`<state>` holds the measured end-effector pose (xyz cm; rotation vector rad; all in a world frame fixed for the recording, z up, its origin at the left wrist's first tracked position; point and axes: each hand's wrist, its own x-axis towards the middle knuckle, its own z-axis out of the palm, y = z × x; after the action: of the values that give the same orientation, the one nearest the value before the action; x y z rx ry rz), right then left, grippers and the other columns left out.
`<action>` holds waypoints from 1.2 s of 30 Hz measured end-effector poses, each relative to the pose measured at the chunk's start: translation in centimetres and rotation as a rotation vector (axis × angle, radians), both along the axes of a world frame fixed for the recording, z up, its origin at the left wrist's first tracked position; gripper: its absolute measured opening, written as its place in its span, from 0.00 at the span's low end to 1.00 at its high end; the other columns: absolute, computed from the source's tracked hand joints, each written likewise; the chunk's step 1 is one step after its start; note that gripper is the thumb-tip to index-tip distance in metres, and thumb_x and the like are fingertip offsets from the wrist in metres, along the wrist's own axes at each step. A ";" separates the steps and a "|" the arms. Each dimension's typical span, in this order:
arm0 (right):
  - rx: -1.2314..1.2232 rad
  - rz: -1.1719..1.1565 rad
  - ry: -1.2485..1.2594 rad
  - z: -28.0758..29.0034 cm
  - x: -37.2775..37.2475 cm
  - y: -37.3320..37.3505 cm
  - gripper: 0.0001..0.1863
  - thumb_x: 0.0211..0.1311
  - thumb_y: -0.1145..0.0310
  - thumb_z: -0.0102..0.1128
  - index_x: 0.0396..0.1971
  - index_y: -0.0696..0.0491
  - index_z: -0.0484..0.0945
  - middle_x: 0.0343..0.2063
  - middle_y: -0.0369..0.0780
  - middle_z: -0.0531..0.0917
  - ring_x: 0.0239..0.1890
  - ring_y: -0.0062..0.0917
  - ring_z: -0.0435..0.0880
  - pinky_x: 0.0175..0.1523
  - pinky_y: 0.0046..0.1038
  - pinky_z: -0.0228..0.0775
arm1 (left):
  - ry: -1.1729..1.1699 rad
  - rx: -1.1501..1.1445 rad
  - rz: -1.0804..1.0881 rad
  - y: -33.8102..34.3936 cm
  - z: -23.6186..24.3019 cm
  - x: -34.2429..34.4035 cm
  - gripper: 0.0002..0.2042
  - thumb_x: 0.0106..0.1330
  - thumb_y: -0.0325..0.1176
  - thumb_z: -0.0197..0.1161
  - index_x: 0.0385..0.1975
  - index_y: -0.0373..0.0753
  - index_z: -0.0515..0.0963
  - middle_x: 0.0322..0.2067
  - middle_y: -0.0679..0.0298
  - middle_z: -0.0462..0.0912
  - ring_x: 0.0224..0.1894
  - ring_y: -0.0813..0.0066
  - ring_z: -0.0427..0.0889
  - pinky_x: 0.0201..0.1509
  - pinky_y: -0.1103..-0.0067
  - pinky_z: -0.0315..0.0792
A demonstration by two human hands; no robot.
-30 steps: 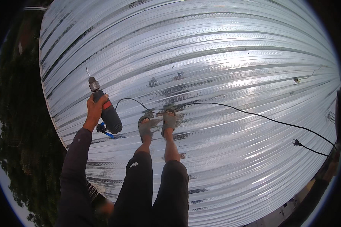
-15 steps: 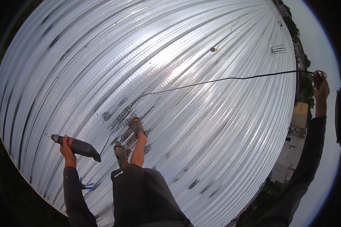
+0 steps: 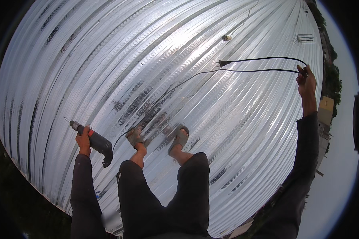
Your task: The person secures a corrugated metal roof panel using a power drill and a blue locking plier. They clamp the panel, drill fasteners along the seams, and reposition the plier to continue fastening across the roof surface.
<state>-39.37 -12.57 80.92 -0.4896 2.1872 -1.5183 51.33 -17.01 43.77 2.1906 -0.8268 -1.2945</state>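
In my left hand (image 3: 83,142) is a dark power drill (image 3: 97,141) with a red band and a metal bit pointing to the far left. A black power cord (image 3: 175,88) runs from the drill's rear end across the roof to my right hand (image 3: 306,81), which is raised far out at the right with its fingers closed round the cord. Past that hand the cord doubles back leftward and ends in a two-pin plug (image 3: 224,63), held up over the sheets.
Under my sandalled feet lies a shiny ribbed metal roof (image 3: 227,131). A small yellowish socket (image 3: 226,38) on a thin wire lies farther off. Several thin rods (image 3: 306,39) stick out near the right roof edge, with trees and buildings beyond. Something blue (image 3: 97,196) shows beside my left forearm.
My right hand has come inward to the left, and the plug end of the cord now swings out leftward. The drill has shifted slightly right and up. My feet have moved wider apart.
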 end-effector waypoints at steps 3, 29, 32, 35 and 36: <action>0.085 0.118 0.046 -1.7 -1.5 -0.6 0.16 0.73 0.58 0.61 0.43 0.58 0.77 0.31 0.44 0.86 0.18 0.11 0.68 0.20 0.17 0.54 | -0.142 -0.028 -0.144 -3.0 0.6 -5.1 0.25 0.55 0.47 0.75 0.41 0.29 0.81 0.35 0.58 0.84 0.35 0.70 0.83 0.44 0.72 0.76; -0.368 0.322 0.255 -39.3 -24.6 -18.4 0.15 0.79 0.66 0.52 0.50 0.63 0.79 0.34 0.40 0.83 0.20 0.12 0.59 0.27 0.15 0.53 | -0.411 -0.015 -0.493 -23.3 -29.0 -43.0 0.32 0.52 0.53 0.73 0.46 0.28 0.78 0.40 0.44 0.85 0.44 0.50 0.87 0.49 0.63 0.78; -0.489 0.358 0.092 -42.3 -22.8 -18.1 0.14 0.78 0.66 0.53 0.47 0.62 0.79 0.32 0.41 0.84 0.19 0.12 0.60 0.27 0.16 0.53 | -0.777 -0.108 -0.730 -23.2 -30.9 -44.9 0.35 0.53 0.53 0.72 0.52 0.29 0.75 0.48 0.44 0.80 0.51 0.46 0.83 0.53 0.60 0.77; -0.488 0.294 0.015 -43.9 -17.3 -17.5 0.12 0.75 0.64 0.57 0.38 0.58 0.80 0.26 0.41 0.85 0.16 0.12 0.61 0.23 0.16 0.52 | -0.759 -0.050 -0.694 -24.1 -32.2 -46.5 0.37 0.54 0.54 0.71 0.56 0.30 0.73 0.51 0.45 0.75 0.54 0.43 0.79 0.58 0.56 0.74; -0.501 0.291 -0.065 -45.0 -15.8 -17.9 0.12 0.74 0.62 0.59 0.37 0.57 0.80 0.24 0.41 0.85 0.14 0.11 0.61 0.21 0.16 0.51 | -0.787 -0.019 -0.653 -24.6 -32.0 -46.0 0.37 0.54 0.54 0.71 0.56 0.30 0.73 0.52 0.44 0.75 0.54 0.43 0.80 0.58 0.56 0.74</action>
<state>-55.18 -30.46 35.94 -0.8582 1.5874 -1.8739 5.33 -41.63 11.74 2.5218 -1.9576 -0.5844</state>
